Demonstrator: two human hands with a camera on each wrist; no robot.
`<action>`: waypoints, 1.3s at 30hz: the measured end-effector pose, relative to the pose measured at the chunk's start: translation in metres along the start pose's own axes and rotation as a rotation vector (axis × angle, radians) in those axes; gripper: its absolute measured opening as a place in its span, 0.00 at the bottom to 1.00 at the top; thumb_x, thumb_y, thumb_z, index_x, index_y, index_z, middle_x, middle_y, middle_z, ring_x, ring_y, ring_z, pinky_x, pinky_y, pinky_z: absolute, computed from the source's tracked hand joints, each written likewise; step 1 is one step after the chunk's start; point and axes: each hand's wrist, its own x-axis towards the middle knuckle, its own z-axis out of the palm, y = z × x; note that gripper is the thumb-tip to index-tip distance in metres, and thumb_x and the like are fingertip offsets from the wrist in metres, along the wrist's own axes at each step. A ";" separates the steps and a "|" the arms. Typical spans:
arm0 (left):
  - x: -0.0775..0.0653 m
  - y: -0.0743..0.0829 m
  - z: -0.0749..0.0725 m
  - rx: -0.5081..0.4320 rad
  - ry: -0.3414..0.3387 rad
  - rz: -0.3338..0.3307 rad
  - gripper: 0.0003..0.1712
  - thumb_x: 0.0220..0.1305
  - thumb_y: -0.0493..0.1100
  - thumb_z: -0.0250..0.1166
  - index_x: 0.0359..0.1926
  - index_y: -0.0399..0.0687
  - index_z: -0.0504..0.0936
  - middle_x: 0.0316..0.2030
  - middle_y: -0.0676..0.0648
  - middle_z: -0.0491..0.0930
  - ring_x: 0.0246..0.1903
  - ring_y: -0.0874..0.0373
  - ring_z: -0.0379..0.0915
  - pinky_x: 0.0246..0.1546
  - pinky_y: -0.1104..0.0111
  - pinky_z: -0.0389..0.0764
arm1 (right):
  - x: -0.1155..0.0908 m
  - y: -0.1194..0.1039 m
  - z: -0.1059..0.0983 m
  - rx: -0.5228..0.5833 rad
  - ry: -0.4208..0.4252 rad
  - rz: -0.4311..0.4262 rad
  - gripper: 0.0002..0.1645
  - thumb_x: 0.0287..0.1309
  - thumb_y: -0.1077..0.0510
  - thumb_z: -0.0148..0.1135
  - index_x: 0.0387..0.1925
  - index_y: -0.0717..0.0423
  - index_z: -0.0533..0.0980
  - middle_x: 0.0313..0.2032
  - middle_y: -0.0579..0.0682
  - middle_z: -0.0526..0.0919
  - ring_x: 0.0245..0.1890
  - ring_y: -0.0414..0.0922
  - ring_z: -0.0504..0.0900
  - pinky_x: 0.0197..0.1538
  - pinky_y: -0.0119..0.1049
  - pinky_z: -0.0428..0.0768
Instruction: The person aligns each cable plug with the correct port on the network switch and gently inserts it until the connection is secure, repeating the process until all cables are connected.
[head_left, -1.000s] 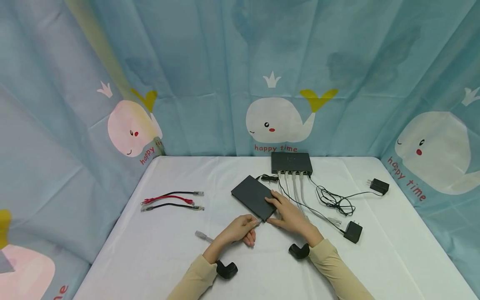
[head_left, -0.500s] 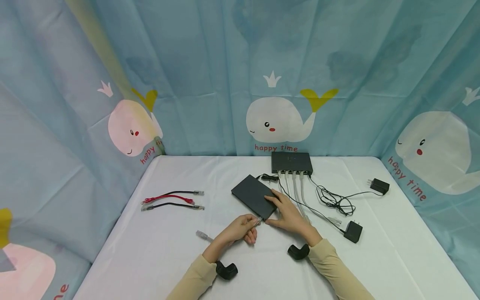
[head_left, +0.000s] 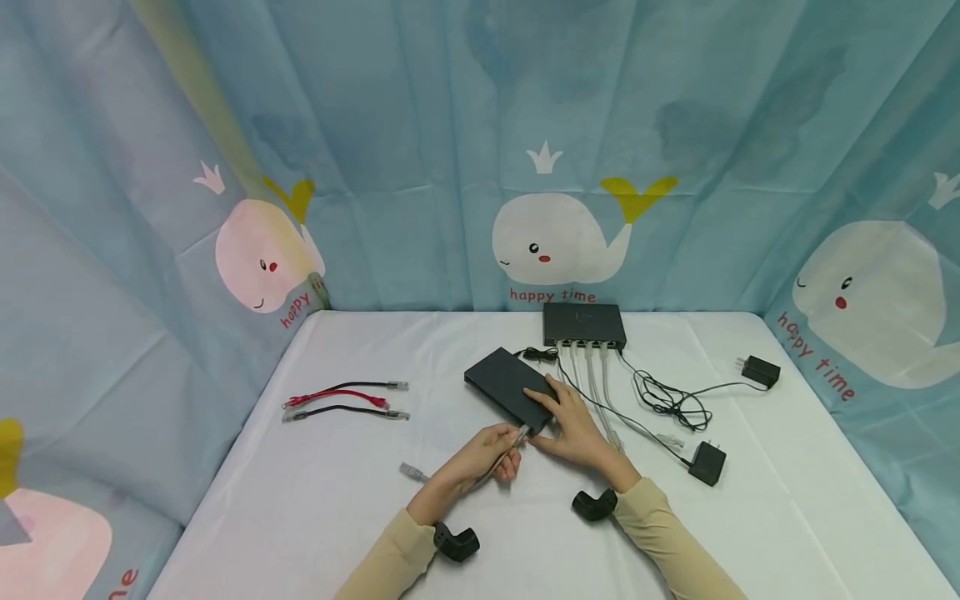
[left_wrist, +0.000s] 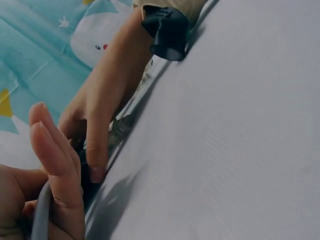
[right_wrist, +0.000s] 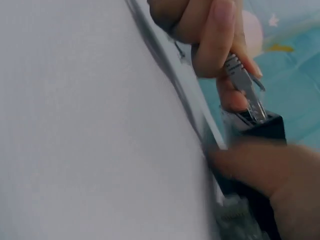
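My left hand (head_left: 483,457) pinches the clear-tipped plug of a grey Ethernet cable (right_wrist: 240,75) between thumb and fingers. In the right wrist view the plug's tip is right at a port in the end of a black network switch (head_left: 504,382). My right hand (head_left: 573,425) grips the switch's near right corner, fingers on the top and thumb at the near edge. That side of the switch is tilted up from the white table. The cable's grey stretch (left_wrist: 42,212) runs past my left palm, and its other plug (head_left: 412,472) lies left of my wrist.
A second black switch (head_left: 583,323) at the back has several grey cables plugged in. Power adapters (head_left: 761,372) with thin black cords lie to the right. Short black and red cables (head_left: 345,398) lie at the left. A patterned curtain (head_left: 420,150) hangs behind the table (head_left: 300,517).
The held switch has tipped up slightly, showing its side edge. My left hand has shifted a little up and right with the plug, and more of the cable shows beside the fingers.
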 end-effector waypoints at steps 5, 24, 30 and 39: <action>0.001 0.003 0.002 -0.007 0.009 0.017 0.25 0.73 0.47 0.45 0.53 0.26 0.65 0.21 0.51 0.75 0.15 0.67 0.72 0.17 0.77 0.75 | 0.000 0.002 0.001 0.020 0.045 -0.021 0.39 0.47 0.49 0.69 0.63 0.46 0.68 0.64 0.67 0.60 0.62 0.64 0.61 0.54 0.64 0.66; 0.005 0.009 0.008 0.014 0.096 0.006 0.24 0.72 0.45 0.49 0.45 0.21 0.68 0.19 0.48 0.76 0.15 0.65 0.72 0.18 0.76 0.76 | -0.002 0.002 0.003 -0.050 0.036 -0.034 0.42 0.45 0.46 0.72 0.63 0.44 0.68 0.64 0.68 0.60 0.62 0.65 0.60 0.57 0.64 0.64; 0.005 0.011 0.008 0.037 0.112 0.007 0.23 0.71 0.45 0.50 0.44 0.21 0.70 0.19 0.48 0.76 0.15 0.65 0.72 0.18 0.77 0.75 | -0.001 -0.001 0.003 -0.072 0.022 -0.045 0.41 0.46 0.46 0.71 0.64 0.46 0.67 0.64 0.69 0.60 0.62 0.65 0.60 0.58 0.63 0.62; 0.007 0.014 0.006 0.131 0.090 0.007 0.23 0.71 0.48 0.50 0.44 0.25 0.71 0.18 0.47 0.77 0.14 0.63 0.73 0.17 0.74 0.77 | -0.002 0.002 0.003 -0.064 0.016 -0.035 0.42 0.47 0.47 0.71 0.64 0.46 0.66 0.65 0.68 0.59 0.63 0.63 0.59 0.58 0.63 0.62</action>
